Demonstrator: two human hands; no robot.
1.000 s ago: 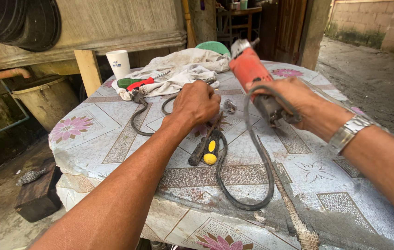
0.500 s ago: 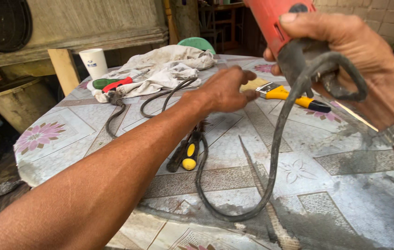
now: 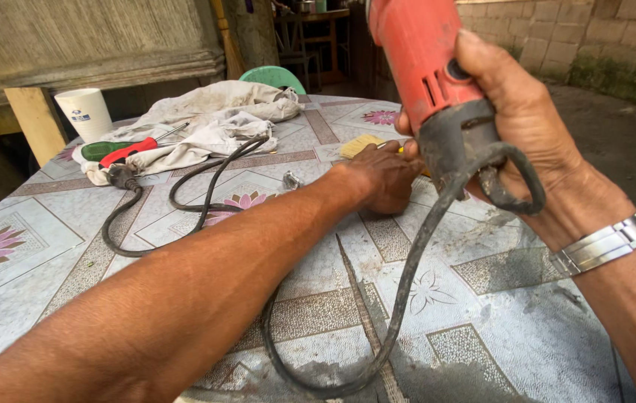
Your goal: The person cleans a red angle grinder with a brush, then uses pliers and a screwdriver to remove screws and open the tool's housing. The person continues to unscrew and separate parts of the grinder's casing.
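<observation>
head view: a red power tool (image 3: pixel 426 67) is being held raised over the patterned table (image 3: pixel 49 246) in a closed right hand (image 3: pixel 527 127) — the left hand (image 3: pixel 381 175) is being laid on the tabletop, grip unclear; nothing is being worked yet.

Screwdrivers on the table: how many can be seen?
2. A green-handled screwdriver and a red-handled screwdriver lie side by side on the white cloth. The left hand may hide others.

Matt red plastic grinder (image 3: pixel 422 60); dull rubber cord (image 3: pixel 407 276); crumpled cloth rag (image 3: pixel 206 119); shiny metal watchband (image 3: pixel 605 242).
</observation>
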